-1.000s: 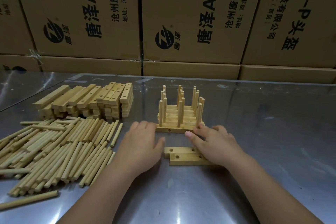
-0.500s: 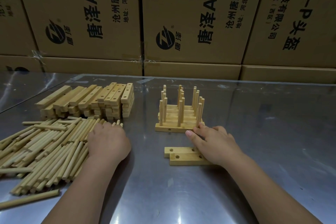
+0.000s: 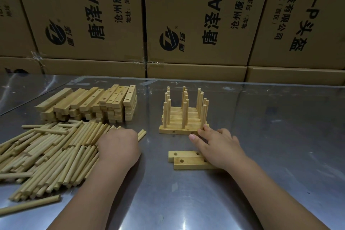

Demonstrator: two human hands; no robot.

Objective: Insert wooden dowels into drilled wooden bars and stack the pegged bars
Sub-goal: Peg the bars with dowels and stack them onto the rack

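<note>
- Two bare hands are over the shiny metal desk (image 3: 280, 136).
- The left hand (image 3: 119, 145) lies knuckles-up on the right side of the heap of loose pale wooden dowels (image 3: 48, 155) at the desk's left edge. Its fingers are hidden, so I cannot tell whether it holds any.
- The dowels are too many to count. One stray dowel (image 3: 29, 205) lies apart, nearer the near edge.
- The right hand (image 3: 218, 147) is spread with fairly straight fingers. Its fingertips touch the front of the stack of pegged wooden bars (image 3: 183, 117) mid-desk, and it grips nothing.
- The pegs stand upright in three columns.
- Two flat drilled wooden bars (image 3: 186, 160) lie overlapped partly under the right hand.
- A pile of unpegged drilled bars (image 3: 97, 104) sits toward the far-left corner.
- Brown printed cardboard boxes (image 3: 196, 15) line the far edge.
</note>
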